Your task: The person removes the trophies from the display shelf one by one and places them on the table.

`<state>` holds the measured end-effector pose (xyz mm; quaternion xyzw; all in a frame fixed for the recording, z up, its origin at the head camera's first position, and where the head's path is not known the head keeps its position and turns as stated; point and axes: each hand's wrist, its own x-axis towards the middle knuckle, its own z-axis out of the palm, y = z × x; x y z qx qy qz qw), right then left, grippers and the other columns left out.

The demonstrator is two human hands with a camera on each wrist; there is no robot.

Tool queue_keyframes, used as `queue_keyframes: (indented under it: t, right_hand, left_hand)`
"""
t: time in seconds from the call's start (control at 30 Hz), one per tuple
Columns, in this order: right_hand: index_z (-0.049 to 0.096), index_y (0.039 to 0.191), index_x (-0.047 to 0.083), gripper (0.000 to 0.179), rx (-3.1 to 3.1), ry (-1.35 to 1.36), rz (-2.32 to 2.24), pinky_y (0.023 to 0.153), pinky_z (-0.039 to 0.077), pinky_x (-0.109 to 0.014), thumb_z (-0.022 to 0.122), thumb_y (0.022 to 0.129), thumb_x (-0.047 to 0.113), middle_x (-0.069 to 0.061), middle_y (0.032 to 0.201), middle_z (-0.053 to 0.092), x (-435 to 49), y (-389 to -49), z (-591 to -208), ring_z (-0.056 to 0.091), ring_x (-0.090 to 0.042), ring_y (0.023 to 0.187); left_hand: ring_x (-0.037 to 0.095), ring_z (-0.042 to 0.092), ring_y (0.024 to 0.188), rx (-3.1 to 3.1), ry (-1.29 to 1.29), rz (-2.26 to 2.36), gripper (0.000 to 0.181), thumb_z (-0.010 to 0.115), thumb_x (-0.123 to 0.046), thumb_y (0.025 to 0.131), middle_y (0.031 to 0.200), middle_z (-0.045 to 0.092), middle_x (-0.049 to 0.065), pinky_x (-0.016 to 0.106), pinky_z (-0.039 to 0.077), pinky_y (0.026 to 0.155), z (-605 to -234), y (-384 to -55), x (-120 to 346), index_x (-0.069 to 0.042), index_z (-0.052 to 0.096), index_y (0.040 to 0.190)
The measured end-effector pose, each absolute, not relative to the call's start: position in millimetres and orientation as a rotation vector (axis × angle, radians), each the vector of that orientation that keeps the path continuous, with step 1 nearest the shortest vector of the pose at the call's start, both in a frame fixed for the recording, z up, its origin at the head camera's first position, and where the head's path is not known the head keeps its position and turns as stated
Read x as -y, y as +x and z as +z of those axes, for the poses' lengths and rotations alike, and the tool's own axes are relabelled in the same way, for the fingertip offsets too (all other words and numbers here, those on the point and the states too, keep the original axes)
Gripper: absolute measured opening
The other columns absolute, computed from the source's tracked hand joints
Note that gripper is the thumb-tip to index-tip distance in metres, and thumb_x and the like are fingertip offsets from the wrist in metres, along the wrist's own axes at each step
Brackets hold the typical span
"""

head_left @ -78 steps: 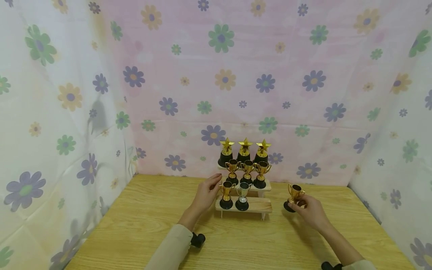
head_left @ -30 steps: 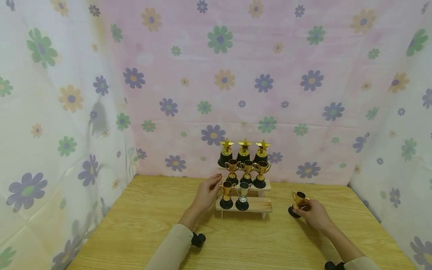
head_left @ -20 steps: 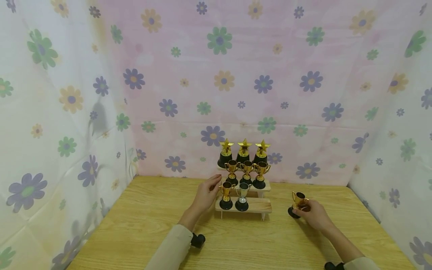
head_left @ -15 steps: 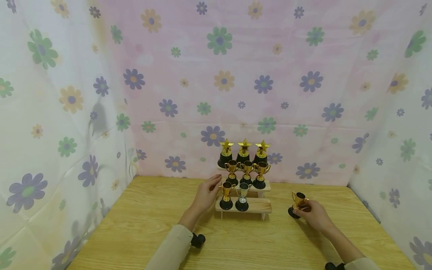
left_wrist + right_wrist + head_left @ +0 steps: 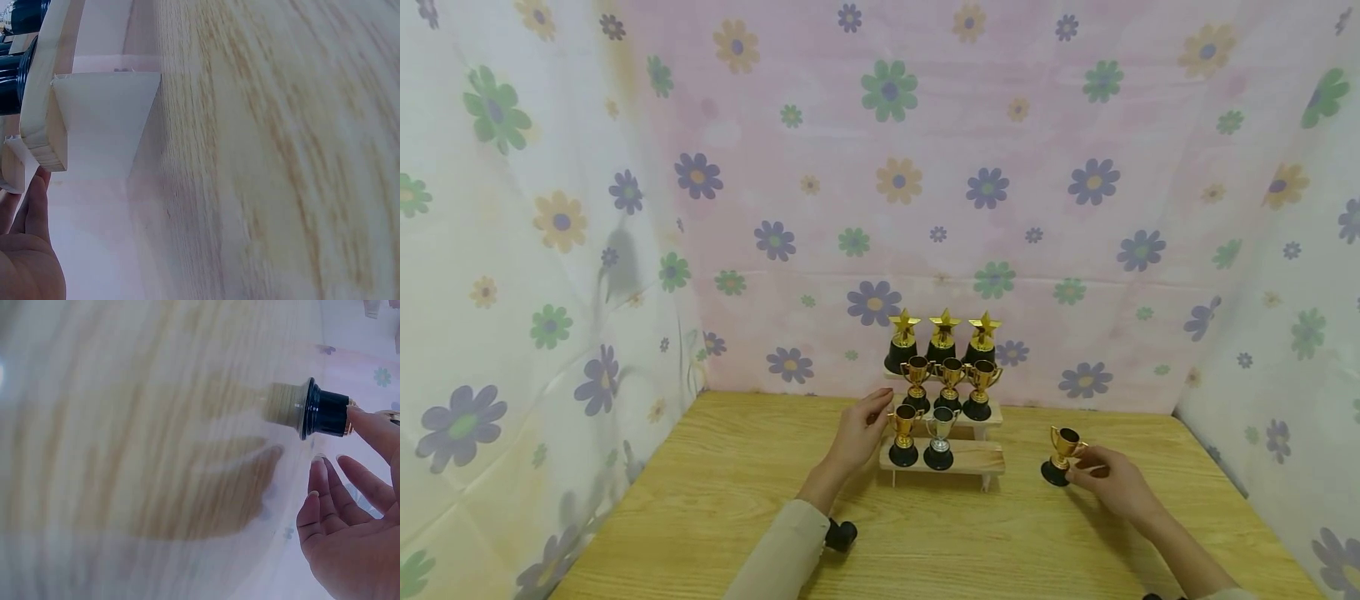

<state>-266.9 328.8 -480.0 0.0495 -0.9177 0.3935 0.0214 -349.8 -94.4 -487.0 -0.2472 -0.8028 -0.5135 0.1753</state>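
Observation:
My right hand (image 5: pixel 1116 483) is beside a small gold trophy cup (image 5: pixel 1063 446) with a black base, upright on the table right of the stand. In the right wrist view the thumb tip is right at the cup's stem above its black base (image 5: pixel 328 414), while the other fingers (image 5: pixel 320 487) lie apart from it. My left hand (image 5: pixel 853 433) has its fingers extended at the left end of a stepped wooden stand (image 5: pixel 981 456). On its lowest step are a gold cup (image 5: pixel 904 429) and a silver cup (image 5: pixel 940 433), with bare wood to their right.
Three gold cups (image 5: pixel 950 377) fill the middle step, and three gold star trophies (image 5: pixel 943 337) the top one. The wooden table (image 5: pixel 737 500) runs back to a flowered cloth (image 5: pixel 820 167), which also hangs on both sides.
The right hand carried the gold cup slightly right and nearer. Since half a second ago its thumb has drawn back off the stem, and the cup stays put. The left hand has kept still.

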Motion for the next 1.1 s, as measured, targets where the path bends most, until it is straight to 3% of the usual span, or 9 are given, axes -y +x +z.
queue_keyframes:
  t: [0.27, 0.5, 1.1]
  right_hand:
    - [0.059, 0.132, -0.009, 0.051, 2.864, 0.135, 1.194, 0.073, 0.057, -0.033, 0.074, 0.097, 0.024, -0.022, 0.116, 0.068, -334.6, -258.9, -477.5, 0.069, -0.032, 0.099]
    - [0.059, 0.133, -0.01, 0.05, 2.885, 0.146, 1.139, 0.075, 0.058, -0.034, 0.073, 0.097, 0.023, -0.023, 0.12, 0.068, -339.2, -253.0, -472.6, 0.068, -0.033, 0.101]
    - [0.065, 0.127, -0.005, 0.046, 2.904, 0.211, 1.115, 0.075, 0.056, -0.034, 0.075, 0.095, 0.027, -0.015, 0.117, 0.07, -325.9, -228.0, -457.3, 0.065, -0.021, 0.095]
  left_hand:
    - [0.042, 0.058, 0.128, 2.264, -0.717, -1.441, 0.033, 0.056, -0.004, 0.105, 0.142, 0.056, 0.031, 0.045, 0.056, 0.095, -489.4, -350.9, 93.2, 0.014, 0.06, 0.133]
    - [0.039, 0.059, 0.128, 2.28, -0.687, -1.443, 0.033, 0.057, -0.003, 0.105, 0.143, 0.056, 0.026, 0.045, 0.056, 0.095, -486.9, -349.4, 93.1, 0.012, 0.06, 0.134]
    - [0.036, 0.06, 0.127, 2.31, -0.681, -1.441, 0.034, 0.057, -0.002, 0.104, 0.145, 0.057, 0.022, 0.045, 0.057, 0.094, -483.5, -348.2, 94.9, 0.011, 0.06, 0.135]
